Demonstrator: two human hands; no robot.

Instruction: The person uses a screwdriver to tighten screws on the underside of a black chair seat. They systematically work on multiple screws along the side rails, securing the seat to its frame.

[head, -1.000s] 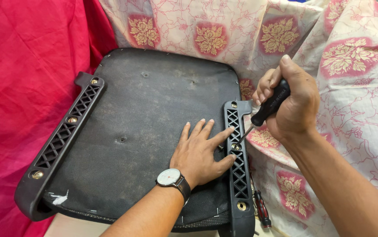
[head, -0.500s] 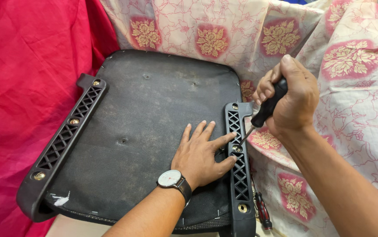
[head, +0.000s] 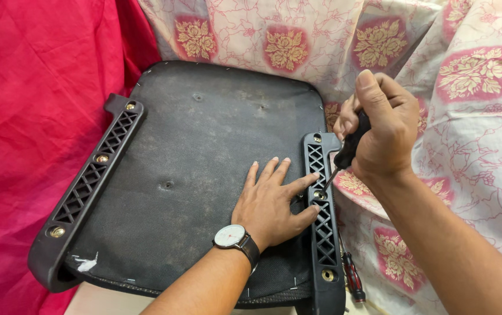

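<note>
Currently right hand clenched on black-handled screwdriver, tip at middle screw of right bracket. Left hand flat, released, fingers either side of that screw, pressing seat base. All visible screws seated, both brackets; judged early. Spare screwdriver just beside bracket.

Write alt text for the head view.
A right hand drives a black-handled screwdriver into the right bracket of an upturned black seat base, while the left hand, wearing a wristwatch, presses flat beside it.
</note>
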